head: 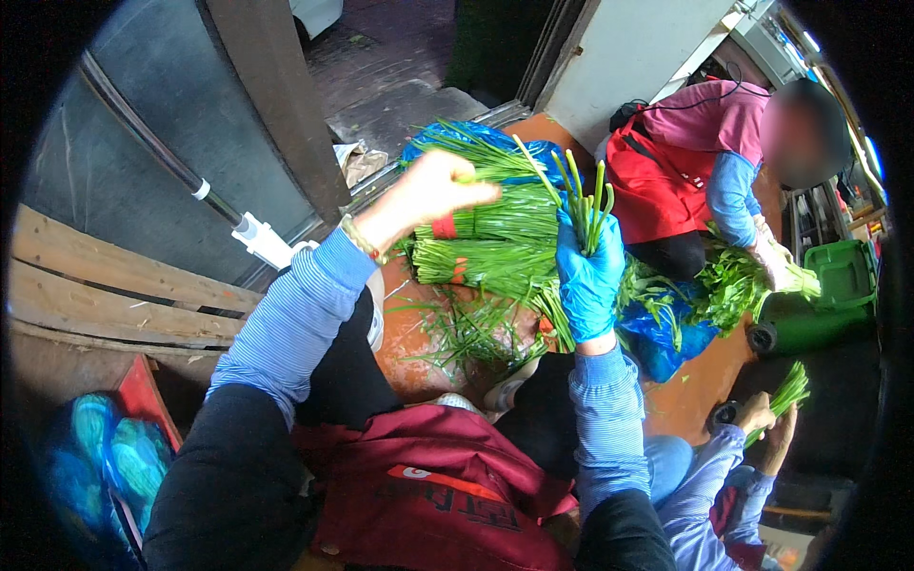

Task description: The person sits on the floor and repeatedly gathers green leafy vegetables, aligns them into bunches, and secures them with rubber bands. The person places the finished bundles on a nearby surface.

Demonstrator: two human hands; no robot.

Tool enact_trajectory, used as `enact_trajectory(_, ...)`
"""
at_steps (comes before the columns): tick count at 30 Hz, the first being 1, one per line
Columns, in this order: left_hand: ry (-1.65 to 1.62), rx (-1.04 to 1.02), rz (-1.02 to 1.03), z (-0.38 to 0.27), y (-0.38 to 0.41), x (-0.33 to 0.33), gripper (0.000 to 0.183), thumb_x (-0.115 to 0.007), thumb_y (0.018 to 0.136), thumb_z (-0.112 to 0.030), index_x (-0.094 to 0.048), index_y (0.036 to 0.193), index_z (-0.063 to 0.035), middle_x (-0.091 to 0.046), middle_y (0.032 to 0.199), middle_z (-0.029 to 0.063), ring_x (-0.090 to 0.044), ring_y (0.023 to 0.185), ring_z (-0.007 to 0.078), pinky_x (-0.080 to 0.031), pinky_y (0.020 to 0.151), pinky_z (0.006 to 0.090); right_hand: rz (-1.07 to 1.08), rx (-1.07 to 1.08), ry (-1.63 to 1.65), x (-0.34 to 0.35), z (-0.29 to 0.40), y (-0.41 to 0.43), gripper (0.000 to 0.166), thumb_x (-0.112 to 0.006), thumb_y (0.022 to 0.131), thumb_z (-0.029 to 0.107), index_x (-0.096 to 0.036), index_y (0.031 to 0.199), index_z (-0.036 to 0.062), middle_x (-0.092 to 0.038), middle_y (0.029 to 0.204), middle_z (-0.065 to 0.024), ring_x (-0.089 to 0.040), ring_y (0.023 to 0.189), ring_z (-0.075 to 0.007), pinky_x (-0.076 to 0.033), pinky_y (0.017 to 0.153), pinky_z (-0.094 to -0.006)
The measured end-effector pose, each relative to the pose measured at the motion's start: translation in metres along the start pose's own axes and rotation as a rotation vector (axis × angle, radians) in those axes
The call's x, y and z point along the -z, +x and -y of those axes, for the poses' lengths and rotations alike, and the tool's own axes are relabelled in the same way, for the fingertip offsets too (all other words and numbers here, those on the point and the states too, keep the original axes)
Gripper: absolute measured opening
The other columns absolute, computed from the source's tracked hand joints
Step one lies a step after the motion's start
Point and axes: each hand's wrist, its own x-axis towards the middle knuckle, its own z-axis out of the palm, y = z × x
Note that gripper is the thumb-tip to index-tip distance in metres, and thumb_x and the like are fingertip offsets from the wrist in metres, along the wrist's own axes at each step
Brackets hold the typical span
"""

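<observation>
My right hand point(589, 282), in a blue disposable glove, grips a few thick green stalks point(587, 207), their pale cut ends pointing up. My bare left hand point(435, 196), with a beaded bracelet point(363, 241) at the wrist, is raised to the left of them. Its fingers are partly curled, and a blurred yellow-green bit shows by them; whether they pinch it is unclear. Beyond and below both hands, bundles of long thin green leaves point(493, 260), like garlic chives, lie on the floor. Red and orange bands point(444, 226) tie some. Loose leaves point(471, 332) are scattered nearer my feet.
A blue plastic bag point(435, 135) lies under the far bundles by the doorway. At right, a co-worker in a red apron point(657, 193) handles leafy greens point(735, 282); another person's hands point(767, 417) hold a green bunch. A green wheeled bin point(821, 335) lies beyond.
</observation>
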Motion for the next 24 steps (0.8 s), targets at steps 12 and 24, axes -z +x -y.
enact_trajectory(12,-0.293,-0.01,-0.148,-0.005,-0.015,0.018,0.024,-0.064,0.083,-0.023,-0.063,0.097,-0.0037,-0.06,0.077,-0.0025,-0.051,0.07,0.0018,-0.037,0.055,0.0161,0.025,0.333,-0.265,0.026,0.011,-0.001,0.05,-0.068,0.062,0.005,-0.061,0.111,0.0134,-0.063,0.1,-0.0065,-0.06,0.085,-0.0211,-0.049,0.068,-0.0305)
enact_trajectory(24,-0.179,-0.208,-0.172,-0.007,-0.009,0.02,0.015,-0.061,0.084,-0.013,-0.063,0.088,0.0011,-0.063,0.08,0.0018,-0.056,0.075,0.0067,-0.045,0.07,0.0228,0.104,0.529,-0.334,0.016,0.02,-0.004,0.05,-0.064,0.068,0.002,-0.06,0.116,0.014,-0.063,0.101,-0.0047,-0.058,0.074,-0.016,-0.044,0.057,-0.0259)
